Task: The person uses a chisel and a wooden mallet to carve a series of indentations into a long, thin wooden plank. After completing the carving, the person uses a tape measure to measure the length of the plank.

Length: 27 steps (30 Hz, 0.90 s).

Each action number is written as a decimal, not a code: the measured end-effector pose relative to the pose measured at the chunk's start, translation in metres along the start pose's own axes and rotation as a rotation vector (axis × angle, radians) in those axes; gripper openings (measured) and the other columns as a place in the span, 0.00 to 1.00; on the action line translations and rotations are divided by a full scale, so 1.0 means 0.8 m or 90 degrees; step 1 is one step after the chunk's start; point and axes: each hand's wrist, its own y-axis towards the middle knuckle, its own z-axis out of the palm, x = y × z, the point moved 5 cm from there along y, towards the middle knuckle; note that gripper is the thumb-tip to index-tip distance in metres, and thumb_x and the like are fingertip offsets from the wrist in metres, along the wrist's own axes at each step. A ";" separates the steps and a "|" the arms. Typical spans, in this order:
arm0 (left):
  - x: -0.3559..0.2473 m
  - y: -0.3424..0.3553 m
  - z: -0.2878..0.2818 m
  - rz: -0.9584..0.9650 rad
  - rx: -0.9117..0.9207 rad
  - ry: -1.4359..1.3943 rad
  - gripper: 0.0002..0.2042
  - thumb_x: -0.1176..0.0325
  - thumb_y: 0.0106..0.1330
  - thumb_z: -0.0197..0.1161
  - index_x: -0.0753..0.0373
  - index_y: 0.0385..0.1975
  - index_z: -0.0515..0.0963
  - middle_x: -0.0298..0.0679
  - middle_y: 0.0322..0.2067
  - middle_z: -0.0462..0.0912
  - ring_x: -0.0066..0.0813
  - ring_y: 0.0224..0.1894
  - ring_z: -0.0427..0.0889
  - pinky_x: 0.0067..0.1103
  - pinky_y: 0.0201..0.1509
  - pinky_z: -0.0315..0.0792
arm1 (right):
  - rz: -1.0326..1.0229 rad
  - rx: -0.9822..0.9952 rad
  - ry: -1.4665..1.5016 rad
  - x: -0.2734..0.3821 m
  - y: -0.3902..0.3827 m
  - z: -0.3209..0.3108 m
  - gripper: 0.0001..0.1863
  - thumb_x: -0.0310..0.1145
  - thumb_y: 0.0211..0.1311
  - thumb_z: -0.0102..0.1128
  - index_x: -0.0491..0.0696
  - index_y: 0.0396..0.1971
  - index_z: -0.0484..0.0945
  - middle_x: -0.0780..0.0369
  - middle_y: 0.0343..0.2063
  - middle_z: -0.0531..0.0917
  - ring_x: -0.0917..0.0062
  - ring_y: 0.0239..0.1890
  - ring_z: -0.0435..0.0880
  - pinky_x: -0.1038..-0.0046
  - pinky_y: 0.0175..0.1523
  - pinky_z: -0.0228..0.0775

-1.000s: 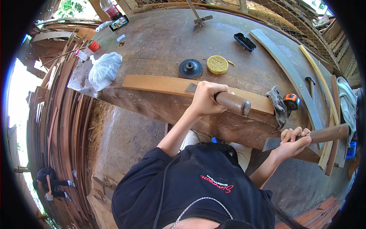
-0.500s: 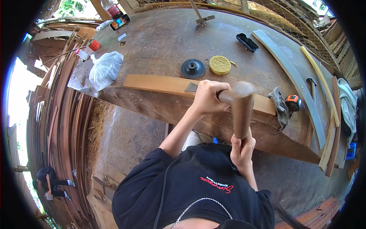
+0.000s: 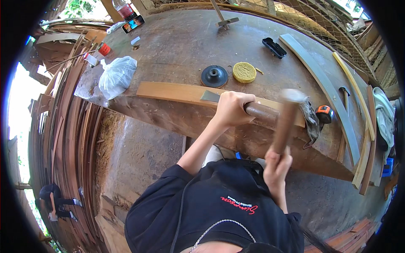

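Observation:
My left hand [image 3: 232, 109] is closed around a chisel with a round wooden handle [image 3: 263, 114]; its flat blade [image 3: 209, 96] rests on a light brown board [image 3: 160, 90] along the bench's near edge. My right hand [image 3: 277, 168] grips a second wooden-handled chisel [image 3: 286, 126], held upright with the blurred handle end raised beside the left chisel's handle; its blade is hidden. A dark crumpled cloth [image 3: 312, 130] and an orange-black tape measure [image 3: 324, 114] lie right of the board.
The workbench [image 3: 177, 38] holds a black disc pad [image 3: 214, 76], yellow round pad [image 3: 244, 72], plastic bag [image 3: 117, 78], phone [image 3: 133, 24], black case [image 3: 274, 47], hammer [image 3: 345, 99] and long strips [image 3: 320, 76]. Stacked planks [image 3: 67, 135] and a seated person [image 3: 57, 202] are at left.
My right hand has swung the second chisel leftward from horizontal to upright, then moved slightly right. The left chisel's blade has shifted a little left along the board.

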 end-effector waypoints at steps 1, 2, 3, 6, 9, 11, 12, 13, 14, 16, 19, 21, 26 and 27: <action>0.000 -0.002 0.001 -0.001 0.005 0.006 0.07 0.69 0.33 0.61 0.56 0.16 0.74 0.38 0.12 0.72 0.38 0.18 0.74 0.25 0.20 0.66 | -0.014 -0.084 0.096 0.001 0.003 -0.009 0.18 0.45 0.60 0.46 0.44 0.25 0.63 0.62 0.10 0.64 0.75 0.10 0.65 0.78 0.17 0.55; 0.001 -0.004 0.000 0.001 0.002 0.010 0.06 0.69 0.33 0.61 0.56 0.15 0.74 0.38 0.12 0.73 0.38 0.18 0.74 0.25 0.21 0.66 | -0.028 -0.168 0.192 0.003 0.007 -0.018 0.20 0.49 0.60 0.44 0.45 0.24 0.62 0.65 0.09 0.62 0.80 0.08 0.61 0.81 0.16 0.52; 0.001 -0.007 -0.002 0.004 -0.002 0.014 0.06 0.69 0.33 0.61 0.56 0.15 0.74 0.38 0.12 0.73 0.37 0.18 0.74 0.26 0.21 0.67 | -0.031 -0.236 0.233 0.005 0.010 -0.028 0.22 0.53 0.59 0.42 0.47 0.24 0.60 0.68 0.09 0.59 0.84 0.09 0.57 0.83 0.15 0.50; 0.006 -0.006 -0.004 -0.013 -0.005 0.012 0.06 0.69 0.33 0.61 0.57 0.15 0.74 0.38 0.13 0.73 0.37 0.18 0.74 0.25 0.21 0.67 | -0.015 -0.342 0.284 0.012 0.015 -0.040 0.26 0.62 0.57 0.36 0.50 0.24 0.56 0.70 0.09 0.54 0.87 0.08 0.51 0.84 0.14 0.49; 0.005 -0.002 -0.007 -0.017 -0.009 0.004 0.06 0.69 0.34 0.61 0.57 0.15 0.74 0.39 0.13 0.73 0.37 0.18 0.74 0.26 0.21 0.67 | 0.094 -0.140 0.273 -0.029 -0.006 0.002 0.24 0.58 0.59 0.38 0.50 0.22 0.60 0.70 0.09 0.58 0.86 0.10 0.57 0.84 0.16 0.51; 0.014 0.000 -0.012 -0.028 -0.031 0.032 0.05 0.69 0.35 0.61 0.57 0.15 0.74 0.39 0.13 0.73 0.38 0.18 0.74 0.26 0.21 0.66 | 0.082 0.002 0.062 -0.040 -0.010 0.017 0.17 0.46 0.63 0.41 0.46 0.26 0.62 0.71 0.10 0.59 0.89 0.11 0.59 0.84 0.16 0.49; 0.022 0.000 -0.017 -0.041 -0.051 0.060 0.05 0.68 0.35 0.61 0.58 0.15 0.74 0.40 0.13 0.73 0.38 0.18 0.74 0.26 0.21 0.66 | 0.099 -0.008 0.106 -0.046 -0.014 0.019 0.16 0.45 0.63 0.42 0.46 0.27 0.62 0.71 0.10 0.59 0.90 0.11 0.58 0.85 0.16 0.49; 0.030 -0.002 -0.021 -0.064 -0.039 0.085 0.05 0.68 0.36 0.61 0.58 0.14 0.74 0.40 0.13 0.73 0.38 0.17 0.74 0.25 0.21 0.66 | 0.094 -0.052 0.135 -0.049 -0.008 0.010 0.17 0.47 0.62 0.42 0.46 0.28 0.61 0.71 0.10 0.59 0.90 0.11 0.57 0.85 0.15 0.48; 0.030 -0.003 -0.026 -0.064 -0.042 0.071 0.05 0.69 0.36 0.61 0.58 0.14 0.74 0.40 0.13 0.73 0.38 0.17 0.74 0.25 0.21 0.66 | 0.095 -0.098 0.163 -0.043 -0.003 -0.001 0.19 0.49 0.62 0.42 0.47 0.28 0.61 0.71 0.10 0.58 0.91 0.11 0.57 0.86 0.15 0.47; 0.027 -0.005 -0.037 -0.065 -0.051 0.044 0.05 0.69 0.36 0.61 0.58 0.14 0.74 0.40 0.12 0.73 0.38 0.17 0.74 0.25 0.20 0.66 | 0.006 -0.230 0.272 -0.025 0.016 -0.029 0.23 0.57 0.60 0.38 0.50 0.25 0.57 0.71 0.10 0.54 0.91 0.08 0.52 0.86 0.13 0.45; 0.029 -0.002 -0.036 -0.066 -0.063 0.045 0.05 0.69 0.36 0.61 0.58 0.15 0.74 0.40 0.12 0.72 0.37 0.17 0.73 0.25 0.20 0.65 | -0.022 -0.421 0.320 0.000 0.021 -0.041 0.26 0.63 0.56 0.33 0.51 0.27 0.53 0.70 0.09 0.53 0.90 0.07 0.48 0.85 0.13 0.43; 0.028 0.000 -0.032 -0.066 -0.056 0.055 0.05 0.69 0.36 0.61 0.58 0.15 0.75 0.40 0.12 0.72 0.37 0.17 0.73 0.25 0.21 0.65 | -0.050 -0.306 0.380 -0.011 0.011 0.000 0.24 0.59 0.59 0.34 0.50 0.31 0.57 0.70 0.09 0.55 0.88 0.07 0.52 0.84 0.14 0.48; 0.055 -0.005 -0.041 -0.099 -0.068 0.133 0.05 0.68 0.36 0.62 0.56 0.15 0.75 0.39 0.13 0.73 0.37 0.17 0.74 0.25 0.21 0.66 | 0.129 0.038 0.104 -0.048 -0.004 0.044 0.17 0.41 0.61 0.45 0.40 0.37 0.64 0.63 0.10 0.66 0.82 0.12 0.66 0.77 0.17 0.56; 0.059 -0.007 -0.045 -0.097 -0.061 0.151 0.05 0.68 0.36 0.63 0.56 0.15 0.76 0.38 0.13 0.74 0.37 0.18 0.75 0.25 0.22 0.67 | 0.127 -0.039 0.190 -0.047 0.000 0.034 0.18 0.44 0.61 0.45 0.42 0.35 0.64 0.65 0.10 0.64 0.83 0.12 0.64 0.80 0.17 0.54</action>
